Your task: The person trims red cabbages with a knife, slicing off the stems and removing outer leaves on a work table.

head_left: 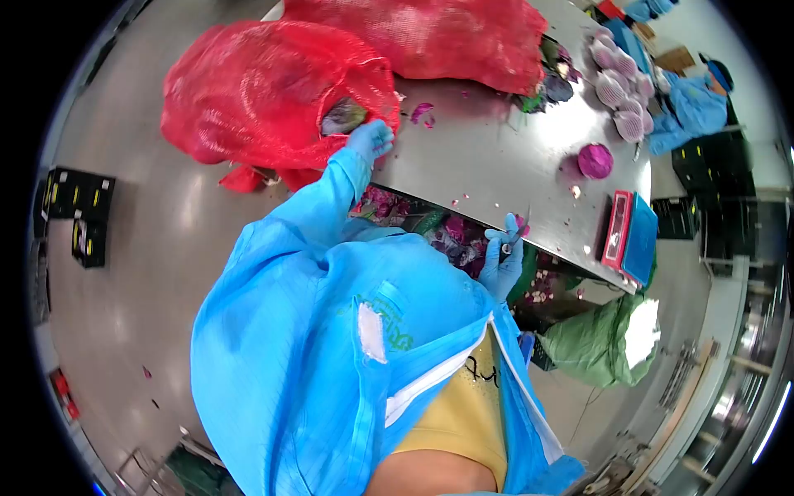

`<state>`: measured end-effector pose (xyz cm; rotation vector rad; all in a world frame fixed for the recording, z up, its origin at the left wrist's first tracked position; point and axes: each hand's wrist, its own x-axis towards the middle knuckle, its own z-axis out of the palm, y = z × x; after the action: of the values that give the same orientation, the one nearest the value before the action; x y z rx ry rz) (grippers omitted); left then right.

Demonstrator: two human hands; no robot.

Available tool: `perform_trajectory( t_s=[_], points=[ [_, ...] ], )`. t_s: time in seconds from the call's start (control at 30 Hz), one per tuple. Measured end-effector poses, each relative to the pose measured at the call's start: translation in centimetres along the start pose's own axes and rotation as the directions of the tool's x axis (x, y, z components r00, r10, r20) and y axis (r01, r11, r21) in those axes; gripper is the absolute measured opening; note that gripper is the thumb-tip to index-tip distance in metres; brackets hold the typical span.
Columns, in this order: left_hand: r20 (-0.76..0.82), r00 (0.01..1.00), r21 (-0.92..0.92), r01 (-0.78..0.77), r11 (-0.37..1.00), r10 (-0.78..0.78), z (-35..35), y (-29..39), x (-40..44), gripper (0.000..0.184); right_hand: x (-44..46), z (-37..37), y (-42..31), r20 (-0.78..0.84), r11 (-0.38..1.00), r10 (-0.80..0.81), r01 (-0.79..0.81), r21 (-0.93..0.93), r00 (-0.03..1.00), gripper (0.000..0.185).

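Observation:
My left hand (370, 140), in a blue glove, is at the mouth of a red mesh bag (248, 91), its fingers curled at the lower rim. Just above it, a red cabbage (342, 116) with greenish outer leaves shows inside the opening. My right hand (502, 263), also gloved, is closed around the dark handle of a small knife (507, 248) at the table's near edge. A purple scrap of leaf (522, 225) is by its blade. A trimmed purple cabbage (595, 161) stands farther right on the metal table (480, 157).
Another full red mesh bag (447, 37) lies at the back. Several cabbages in white net sleeves (620, 91) are piled at the far right. A red and blue box (630, 237) stands at the right edge. Purple trimmings (455, 236) fill a container below the table, near a green sack (591, 343).

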<state>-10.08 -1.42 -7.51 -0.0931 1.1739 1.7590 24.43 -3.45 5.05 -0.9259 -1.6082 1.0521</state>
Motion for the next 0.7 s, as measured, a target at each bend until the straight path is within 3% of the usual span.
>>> perform_trajectory(
  t_s=[0.1, 0.17, 0.2, 0.23, 0.27, 0.3, 0.33, 0.37, 0.43, 0.53, 0.57, 0.6, 0.63, 0.7],
  points=[
    [-0.259, 0.964, -0.368, -0.147, 0.918, 0.051, -3.5, 4.0, 2.3, 0.025, 1.4, 0.4, -1.2, 0.042, 0.998, -0.039, 0.04, -0.038, 0.998, 0.017],
    [-0.449, 0.864, -0.287, -0.381, 0.879, 0.228, -4.3, 6.6, 2.2, 0.061, 1.8, 0.5, -1.9, 0.047, 0.998, -0.032, 0.035, -0.056, 0.998, 0.013],
    [-0.523, 0.75, 0.155, -0.382, 0.911, 0.404, -4.6, 7.0, 1.6, 0.065, 1.8, 0.4, -1.8, 0.043, 0.997, -0.031, 0.034, -0.075, 0.999, 0.017],
    [-0.506, 0.632, 0.563, -0.274, 0.78, 0.587, -4.7, 7.5, 0.7, 0.07, 1.9, 0.4, -1.7, 0.04, 0.995, -0.031, 0.034, -0.095, 0.999, 0.021],
    [-0.518, 0.62, 0.557, -0.278, 0.782, 0.589, -5.8, 7.6, 1.3, 0.07, 1.8, 0.4, -1.8, 0.056, 0.995, -0.037, 0.042, -0.087, 0.998, 0.021],
    [-0.344, 0.438, 0.857, -0.215, 0.468, 0.831, -7.5, 7.5, 2.3, 0.07, 1.7, 0.4, -1.9, 0.032, 0.996, 0.019, -0.016, -0.085, 0.999, 0.028],
    [-0.128, 0.203, 0.992, 0.025, 0.125, 0.971, -8.9, 7.4, 3.2, 0.07, 1.8, 0.6, -1.9, 0.007, 0.994, 0.073, -0.072, -0.081, 0.997, 0.034],
    [-0.094, 0.164, 0.993, 0.086, 0.081, 0.982, -9.3, 8.3, 3.5, 0.069, 1.9, 0.9, -2.1, 0.021, 0.995, 0.065, -0.063, -0.072, 0.998, 0.034],
    [-0.195, 0.243, 0.98, 0.076, 0.181, 0.95, -9.8, 9.9, 3.3, 0.068, 2.0, 1.1, -2.5, -0.021, 0.986, 0.157, -0.157, -0.052, 0.987, 0.042],
    [-0.323, 0.383, 0.946, 0.11, 0.305, 0.865, -10.1, 12.1, 2.9, 0.066, 2.6, 1.3, -0.8, -0.011, 0.985, 0.174, -0.173, 0.024, 0.985, 0.04],
    [-0.338, 0.41, 0.941, 0.134, 0.31, 0.847, -10.3, 12.7, 3.0, 0.065, 2.9, 1.6, -0.7, -0.029, 0.976, 0.212, -0.21, 0.062, 0.977, 0.039],
    [-0.343, 0.433, 0.939, 0.157, 0.305, 0.833, -10.6, 13.0, 2.9, 0.064, 3.3, 1.4, 0.4, -0.004, 0.992, 0.114, -0.114, -0.058, 0.994, 0.037],
    [-0.343, 0.456, 0.939, 0.185, 0.29, 0.821, -11.0, 13.3, 3.0, 0.064, 3.6, 1.7, 0.1, -0.012, 0.993, 0.105, -0.105, -0.053, 0.994, 0.037],
    [-0.341, 0.498, 0.937, 0.247, 0.247, 0.797, -11.8, 13.9, 3.6, 0.063, 4.6, 2.7, -0.9, -0.011, 0.981, 0.192, -0.192, -0.019, 0.981, 0.036]
  ],
)
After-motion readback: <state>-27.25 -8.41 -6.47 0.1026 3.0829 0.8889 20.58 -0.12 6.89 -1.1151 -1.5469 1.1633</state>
